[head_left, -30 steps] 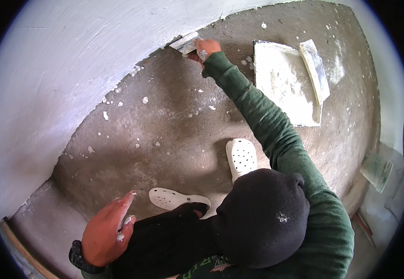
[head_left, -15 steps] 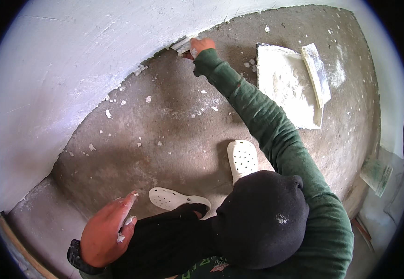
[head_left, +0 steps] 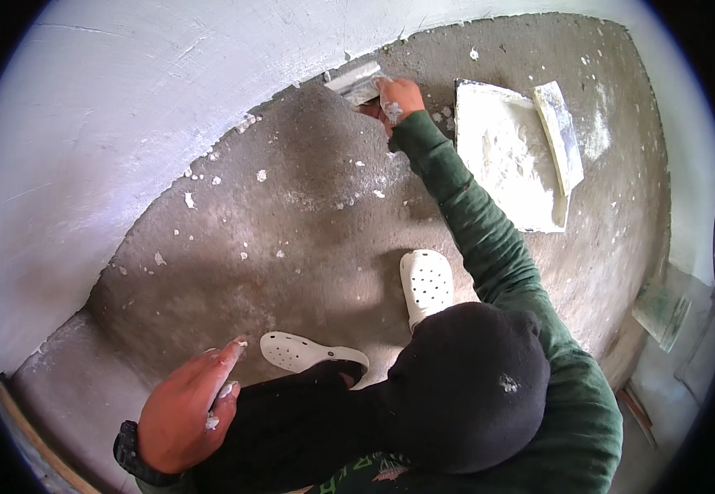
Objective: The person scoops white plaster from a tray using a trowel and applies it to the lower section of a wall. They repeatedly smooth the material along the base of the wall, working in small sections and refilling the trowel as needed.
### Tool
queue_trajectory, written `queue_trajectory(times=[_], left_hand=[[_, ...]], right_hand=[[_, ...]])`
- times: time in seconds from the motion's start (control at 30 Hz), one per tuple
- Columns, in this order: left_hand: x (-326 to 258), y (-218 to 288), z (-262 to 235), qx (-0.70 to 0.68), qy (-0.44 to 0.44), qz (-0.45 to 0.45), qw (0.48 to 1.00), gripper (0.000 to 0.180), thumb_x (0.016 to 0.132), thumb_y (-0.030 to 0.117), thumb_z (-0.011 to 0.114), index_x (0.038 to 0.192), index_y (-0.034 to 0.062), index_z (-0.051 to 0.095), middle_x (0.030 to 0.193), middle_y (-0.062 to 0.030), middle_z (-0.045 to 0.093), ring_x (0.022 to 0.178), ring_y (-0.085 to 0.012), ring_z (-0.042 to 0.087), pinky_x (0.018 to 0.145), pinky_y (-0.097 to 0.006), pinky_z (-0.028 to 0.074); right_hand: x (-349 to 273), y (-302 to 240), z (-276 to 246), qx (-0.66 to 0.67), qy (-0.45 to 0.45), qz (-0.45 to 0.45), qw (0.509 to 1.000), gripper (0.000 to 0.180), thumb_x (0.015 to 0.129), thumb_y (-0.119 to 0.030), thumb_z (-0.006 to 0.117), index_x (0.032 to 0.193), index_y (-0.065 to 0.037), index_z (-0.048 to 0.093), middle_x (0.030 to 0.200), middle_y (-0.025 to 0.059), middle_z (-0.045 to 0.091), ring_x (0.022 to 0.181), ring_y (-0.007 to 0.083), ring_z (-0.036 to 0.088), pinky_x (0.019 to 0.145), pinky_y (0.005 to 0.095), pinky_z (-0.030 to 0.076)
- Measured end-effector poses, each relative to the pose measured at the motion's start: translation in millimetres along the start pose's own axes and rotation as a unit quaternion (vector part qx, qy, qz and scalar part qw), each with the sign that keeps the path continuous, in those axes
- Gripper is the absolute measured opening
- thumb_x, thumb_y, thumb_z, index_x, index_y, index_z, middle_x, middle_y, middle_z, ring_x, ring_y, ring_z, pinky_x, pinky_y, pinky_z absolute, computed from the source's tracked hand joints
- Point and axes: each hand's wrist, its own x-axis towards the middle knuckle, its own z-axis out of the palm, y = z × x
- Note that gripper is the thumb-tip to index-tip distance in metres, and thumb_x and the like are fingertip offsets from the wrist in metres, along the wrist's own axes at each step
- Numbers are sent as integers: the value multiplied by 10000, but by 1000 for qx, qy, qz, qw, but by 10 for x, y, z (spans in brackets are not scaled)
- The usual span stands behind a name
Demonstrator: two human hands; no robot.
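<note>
My right hand (head_left: pixel 399 100) grips a wide-bladed putty knife (head_left: pixel 356 82), its pale-smeared blade over the floor close to the base of the white wall (head_left: pixel 168 90). The blade edge sits a little off the wall. At the lower left, my left hand (head_left: pixel 189 403) hovers by my black-clad leg, holding nothing. Its fingers are stretched out, the thumb apart, with white paste on thumb and fingertips. To the right of my right forearm lies a flat board (head_left: pixel 501 156) covered in white paste. A second wide, white-smeared blade (head_left: pixel 559 136) rests along its right side.
White crumbs are scattered across the grey concrete floor (head_left: pixel 308 214), several along the wall base. My white clogs (head_left: pixel 427 284) stand on the floor below my knees. A greenish translucent piece (head_left: pixel 662 313) leans at the far right. A wooden strip (head_left: pixel 41 436) lies at the lower left.
My right hand has drawn the putty knife rightward and away from the wall base, its blade now showing more fully. My left hand has hardly moved.
</note>
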Motion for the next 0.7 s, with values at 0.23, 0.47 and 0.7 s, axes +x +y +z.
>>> queue_trajectory(times=[0.23,0.47,0.7], left_hand=[[-25,-11,3,2,-1,7,1000,468,790,14,595,1246,-4,493,1044,-216,596,935,-374,581,799,-396,476],[-28,27,12,0,-17,-13,1000,454,800,2,573,1246,-20,490,1073,-226,595,960,-385,581,821,-393,478],[-26,17,-6,9,-3,9,1000,473,790,5,593,1249,-12,484,1046,-212,597,931,-375,581,793,-397,479]], right_hand=[[36,-464,291,-129,13,57,990,259,923,-148,429,864,53,582,848,210,620,680,283,641,514,405,492],[387,-374,202,-506,-114,-150,842,215,933,-140,467,916,37,588,905,189,638,815,270,670,716,362,572],[30,-930,-11,-285,-147,-162,933,202,942,-101,483,1080,28,555,1030,110,640,900,216,654,838,348,558]])
